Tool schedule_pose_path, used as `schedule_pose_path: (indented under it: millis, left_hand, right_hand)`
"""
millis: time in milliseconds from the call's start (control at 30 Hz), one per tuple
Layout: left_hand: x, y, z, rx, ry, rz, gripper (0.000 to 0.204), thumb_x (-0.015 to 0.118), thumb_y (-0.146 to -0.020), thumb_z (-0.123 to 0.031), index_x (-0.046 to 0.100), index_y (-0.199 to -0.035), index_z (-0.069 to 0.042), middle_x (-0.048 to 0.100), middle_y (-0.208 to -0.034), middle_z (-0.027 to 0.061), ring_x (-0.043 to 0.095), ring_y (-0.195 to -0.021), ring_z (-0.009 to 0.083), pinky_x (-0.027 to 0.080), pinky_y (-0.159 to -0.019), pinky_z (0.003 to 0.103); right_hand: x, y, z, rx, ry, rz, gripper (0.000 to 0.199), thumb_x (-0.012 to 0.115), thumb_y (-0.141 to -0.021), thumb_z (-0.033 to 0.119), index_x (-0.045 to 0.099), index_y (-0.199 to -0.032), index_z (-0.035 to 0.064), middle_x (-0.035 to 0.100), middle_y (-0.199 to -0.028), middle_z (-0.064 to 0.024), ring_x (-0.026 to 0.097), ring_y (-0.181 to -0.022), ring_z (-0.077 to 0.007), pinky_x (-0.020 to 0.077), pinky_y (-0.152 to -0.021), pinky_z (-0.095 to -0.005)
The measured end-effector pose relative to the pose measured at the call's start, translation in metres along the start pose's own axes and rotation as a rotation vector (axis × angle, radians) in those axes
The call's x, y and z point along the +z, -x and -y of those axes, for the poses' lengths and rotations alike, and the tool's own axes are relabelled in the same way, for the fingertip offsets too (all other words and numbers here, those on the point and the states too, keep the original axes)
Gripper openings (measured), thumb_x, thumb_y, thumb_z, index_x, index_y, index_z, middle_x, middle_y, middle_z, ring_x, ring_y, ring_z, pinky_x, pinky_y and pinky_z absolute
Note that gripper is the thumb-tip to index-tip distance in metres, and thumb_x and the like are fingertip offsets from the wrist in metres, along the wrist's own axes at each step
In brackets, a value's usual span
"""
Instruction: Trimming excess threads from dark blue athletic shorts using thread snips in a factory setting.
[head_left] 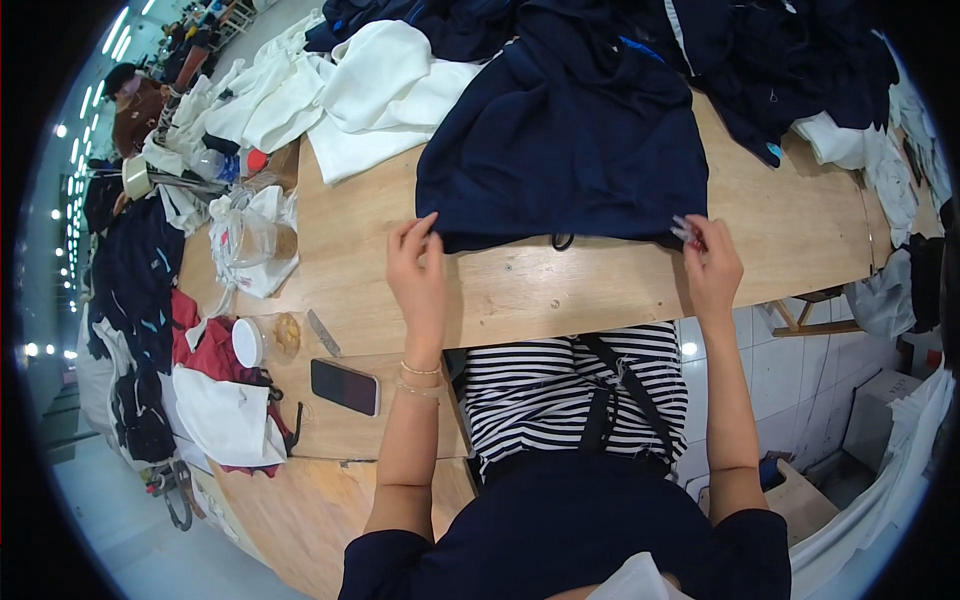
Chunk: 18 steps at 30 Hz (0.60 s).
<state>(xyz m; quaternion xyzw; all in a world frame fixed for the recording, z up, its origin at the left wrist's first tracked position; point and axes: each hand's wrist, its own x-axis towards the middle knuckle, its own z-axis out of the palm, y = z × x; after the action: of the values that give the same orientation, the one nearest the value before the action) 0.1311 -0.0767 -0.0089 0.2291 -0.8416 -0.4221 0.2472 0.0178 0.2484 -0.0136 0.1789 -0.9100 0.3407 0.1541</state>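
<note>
A navy garment (565, 140) lies spread on the wooden table in front of me, its hem toward me. A small dark cord loop (563, 241) pokes out below the middle of the hem. At the hem's left corner, my left hand (415, 268) is closed, pinching the cloth between thumb and fingers. My right hand (713, 265) is closed at the right corner around a small red-and-silver tool (689, 234) that looks like thread snips. Their blades point toward the cloth; whether these fingers also grip the hem is hidden.
White garments (380, 85) and more navy garments (790, 70) are piled along the far side. To my left are a phone (345, 387), a small blade (324, 333), a white-lidded jar (250, 342), a plastic cup (255, 240) and red cloth (205, 345). A person (135, 110) sits far left.
</note>
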Motion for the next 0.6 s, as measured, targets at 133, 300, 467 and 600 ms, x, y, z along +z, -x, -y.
schedule_pose_path:
  millis: [133,300,467,600]
  left_hand:
    - [-0.007,-0.022,0.002,-0.419,0.674,-0.147,0.019,0.043,-0.100,-0.012,0.059,-0.097,0.000,0.065,-0.090,0.0068,0.062,-0.087,0.0141,0.051,-0.076,0.029]
    - [0.013,-0.004,-0.029,-0.085,0.173,-0.040,0.015,0.050,-0.096,-0.013,0.059,-0.099,-0.001,0.064,-0.091,0.0106,0.060,-0.081,0.0187,0.049,-0.076,0.031]
    - [0.046,0.005,-0.021,0.263,-0.420,-0.149,0.020,0.061,-0.087,-0.008,0.062,-0.105,0.000,0.063,-0.090,0.0136,0.059,-0.073,0.0238,0.048,-0.074,0.029]
    - [0.035,-0.020,0.005,-0.214,0.115,0.009,0.021,0.055,-0.090,-0.003,0.062,-0.110,0.000,0.065,-0.100,0.0108,0.066,-0.080,0.0235,0.052,-0.073,0.031]
  right_hand:
    - [-0.004,-0.032,-0.014,0.186,-0.191,-0.161,0.015,0.057,-0.088,0.002,0.058,-0.102,-0.0030,0.054,-0.088,-0.0122,0.056,-0.080,-0.0224,0.0438,-0.072,-0.0274]
    - [-0.007,-0.048,-0.019,0.313,-0.322,-0.159,0.018,0.058,-0.091,0.006,0.059,-0.106,-0.0034,0.056,-0.091,-0.0108,0.055,-0.080,-0.0186,0.0431,-0.074,-0.0260]
    - [-0.003,-0.048,-0.021,0.360,-0.262,-0.219,0.016,0.060,-0.090,0.005,0.061,-0.103,-0.0029,0.057,-0.091,-0.0090,0.055,-0.080,-0.0173,0.0436,-0.072,-0.0256]
    - [-0.005,-0.047,-0.035,0.652,-0.682,-0.100,0.013,0.056,-0.092,0.005,0.062,-0.104,0.0048,0.059,-0.097,-0.0037,0.057,-0.084,-0.0171,0.0466,-0.071,-0.0314]
